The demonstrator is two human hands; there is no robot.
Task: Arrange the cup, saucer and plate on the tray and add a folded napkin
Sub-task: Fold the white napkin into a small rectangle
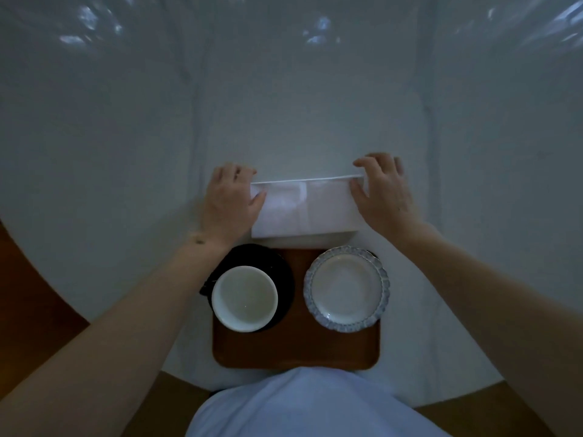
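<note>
A white napkin (307,208) lies on the table just beyond the brown tray (296,348), folded into a wide band. My left hand (228,203) pinches its left end and my right hand (383,192) pinches its right end, with the far edge lifted a little. On the tray's left a white cup (244,298) stands on a black saucer (252,257). A white plate with a blue scalloped rim (346,288) sits on the tray's right.
A white cloth (299,105) covers the round table; brown floor (28,279) shows at the lower left. My pale blue shirt (312,405) presses against the tray's near edge.
</note>
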